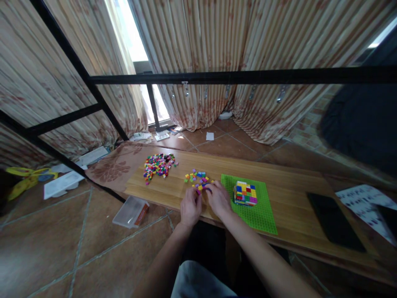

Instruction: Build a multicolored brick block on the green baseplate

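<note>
My left hand [190, 206] is over the front edge of the wooden board, fingers curled together at a magenta toy brick [199, 192]. Close beside it, my right hand [218, 199] bends its fingers toward the same spot; what lies under its fingertips is too small to make out. Yellow bricks [200, 187] show between the two hands. A loose group of toy bricks [195, 176] lies just beyond them. Right of my right hand, a block of multicoloured bricks [245, 193] stands on a green baseplate [265, 207].
A big heap of small bricks [158, 165] lies at the left of the wooden board [291, 186]. A dark flat slab [335, 221] rests at the right. On the tiled floor sits a clear plastic box [130, 212]. A black metal bar [217, 78] crosses beyond the board.
</note>
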A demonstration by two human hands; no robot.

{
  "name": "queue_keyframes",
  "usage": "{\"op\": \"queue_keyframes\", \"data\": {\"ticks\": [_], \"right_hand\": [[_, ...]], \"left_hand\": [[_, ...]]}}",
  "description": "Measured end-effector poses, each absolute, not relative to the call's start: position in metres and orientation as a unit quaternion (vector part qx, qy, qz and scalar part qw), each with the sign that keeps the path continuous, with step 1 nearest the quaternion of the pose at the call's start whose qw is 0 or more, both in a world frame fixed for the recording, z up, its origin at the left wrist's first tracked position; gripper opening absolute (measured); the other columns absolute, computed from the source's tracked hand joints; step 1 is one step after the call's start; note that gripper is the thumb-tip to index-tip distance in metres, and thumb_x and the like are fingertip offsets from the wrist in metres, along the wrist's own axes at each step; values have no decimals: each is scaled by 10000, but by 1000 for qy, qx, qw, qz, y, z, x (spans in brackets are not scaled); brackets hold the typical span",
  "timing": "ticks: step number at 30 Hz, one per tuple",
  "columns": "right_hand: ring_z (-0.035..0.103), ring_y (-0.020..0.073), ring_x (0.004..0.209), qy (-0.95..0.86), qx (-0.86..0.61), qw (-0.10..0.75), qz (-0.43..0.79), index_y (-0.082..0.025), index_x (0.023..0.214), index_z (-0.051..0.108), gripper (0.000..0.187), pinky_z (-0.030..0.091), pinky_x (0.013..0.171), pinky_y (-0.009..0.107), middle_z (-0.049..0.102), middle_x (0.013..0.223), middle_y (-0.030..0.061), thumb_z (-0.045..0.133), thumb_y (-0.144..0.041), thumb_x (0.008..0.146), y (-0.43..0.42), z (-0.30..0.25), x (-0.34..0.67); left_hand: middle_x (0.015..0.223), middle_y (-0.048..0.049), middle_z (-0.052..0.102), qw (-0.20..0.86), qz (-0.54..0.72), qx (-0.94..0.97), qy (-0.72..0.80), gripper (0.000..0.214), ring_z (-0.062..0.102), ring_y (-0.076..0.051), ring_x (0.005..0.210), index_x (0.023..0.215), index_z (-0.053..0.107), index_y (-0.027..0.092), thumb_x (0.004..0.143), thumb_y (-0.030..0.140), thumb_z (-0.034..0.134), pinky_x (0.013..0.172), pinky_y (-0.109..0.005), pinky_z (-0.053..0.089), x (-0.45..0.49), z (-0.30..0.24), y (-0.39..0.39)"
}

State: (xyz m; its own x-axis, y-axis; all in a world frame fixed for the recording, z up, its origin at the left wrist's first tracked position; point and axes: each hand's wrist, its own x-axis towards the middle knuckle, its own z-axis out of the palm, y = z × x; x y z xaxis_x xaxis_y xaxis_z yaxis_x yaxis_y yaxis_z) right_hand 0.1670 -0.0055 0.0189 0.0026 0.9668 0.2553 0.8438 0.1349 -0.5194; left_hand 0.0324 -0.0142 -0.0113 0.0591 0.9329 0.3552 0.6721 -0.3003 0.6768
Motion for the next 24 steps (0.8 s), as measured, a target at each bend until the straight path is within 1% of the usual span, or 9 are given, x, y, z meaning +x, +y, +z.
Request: {"op": "queue_keyframes", "data": {"ticks": [4, 7, 10, 13, 16, 20, 24], "right_hand": [[537, 221, 958, -717, -649, 239, 86, -245, 934, 676, 201, 431, 760, 310, 592, 989, 66, 482, -209, 897, 4, 16, 160], [531, 225, 947, -726, -652, 209, 64, -240, 983, 658, 210, 422, 731, 306, 589, 998, 75, 462, -207, 912, 9, 16, 158], [522, 226, 949, -736, -647, 194, 55, -227, 1009, 647, 236, 416, 755, 312, 593, 991, 81, 432, -183, 921, 11, 19, 159], [512, 228, 962, -748, -636, 186, 51, -220, 985, 651, 243, 414, 792, 323, 602, 998, 83, 420, -171, 925, 12, 24, 159], [509, 230, 962, -757, -627, 176, 49, -219, 964, 655, 237, 417, 794, 328, 614, 1020, 79, 428, -166, 923, 11, 28, 159], [509, 231, 978, -766, -619, 167, 49, -201, 993, 653, 246, 417, 802, 331, 629, 1059, 79, 421, -156, 927, 11, 28, 159], [512, 225, 989, -769, -615, 165, 51, -199, 1017, 648, 248, 410, 825, 333, 636, 1078, 75, 414, -168, 938, 12, 27, 159]], "left_hand": [[916, -46, 607, 167, 388, 709, 565, 219, 589, -145, 776, 1086, 539, 198, 881, 262, 491, 727, -270, 483, 32, -12, -14], [938, -60, 607, 165, 389, 712, 561, 277, 595, -152, 803, 1162, 529, 202, 903, 278, 465, 734, -274, 490, 32, -12, -13], [969, -70, 604, 164, 388, 716, 556, 314, 599, -155, 828, 1211, 516, 204, 916, 286, 447, 740, -273, 495, 32, -12, -13], [985, -75, 601, 158, 389, 716, 557, 325, 601, -159, 844, 1221, 514, 202, 915, 290, 448, 748, -278, 501, 32, -13, -12], [998, -79, 598, 153, 389, 718, 557, 330, 600, -163, 857, 1223, 512, 198, 914, 293, 449, 757, -286, 505, 32, -13, -12], [1027, -87, 595, 151, 391, 722, 551, 316, 597, -167, 887, 1204, 521, 193, 916, 298, 445, 776, -295, 507, 32, -13, -11], [1014, -83, 597, 144, 395, 722, 551, 303, 604, -168, 881, 1187, 530, 195, 914, 299, 451, 767, -293, 510, 32, -13, -11]]}}
